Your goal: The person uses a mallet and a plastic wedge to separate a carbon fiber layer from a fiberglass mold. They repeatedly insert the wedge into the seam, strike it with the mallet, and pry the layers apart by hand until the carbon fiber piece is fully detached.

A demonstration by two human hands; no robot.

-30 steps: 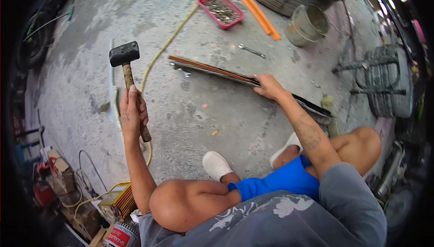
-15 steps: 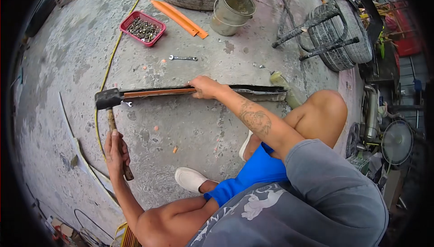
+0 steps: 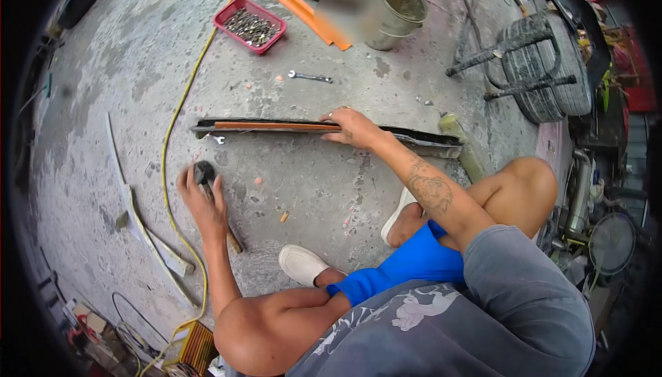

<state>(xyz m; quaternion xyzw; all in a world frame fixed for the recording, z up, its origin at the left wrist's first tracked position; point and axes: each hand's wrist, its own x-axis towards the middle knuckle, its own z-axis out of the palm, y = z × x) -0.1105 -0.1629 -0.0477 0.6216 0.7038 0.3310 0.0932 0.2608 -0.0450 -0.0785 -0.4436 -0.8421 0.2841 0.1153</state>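
My left hand [image 3: 204, 204] is low over the floor with thumb and fingers apart. Between them shows the dark head of a mallet [image 3: 204, 172], its wooden handle slanting down past my wrist; the handle looks to be out of my grip. My right hand [image 3: 352, 129] straddles a long, narrow, dark-edged channel piece [image 3: 420, 138], thumb on the near side and fingers on the far side. An orange strip [image 3: 276, 126] runs inside its left half. A wrench [image 3: 218, 140] pokes out near the left end, and another wrench [image 3: 310, 77] lies beyond the channel.
A pink basket of small metal parts [image 3: 249, 27], orange trim pieces [image 3: 296, 8] and a metal bucket [image 3: 398, 15] stand farther out. A yellow cable [image 3: 165, 156] and bent strips [image 3: 141, 222] lie at left. Tyres [image 3: 538, 66] and a black metal frame [image 3: 531, 84] are at right.
My left hand has gone from gripping the mallet's handle to spread fingers; the mallet has moved down from the channel's left end. My right hand stays on the channel. The view has shifted.
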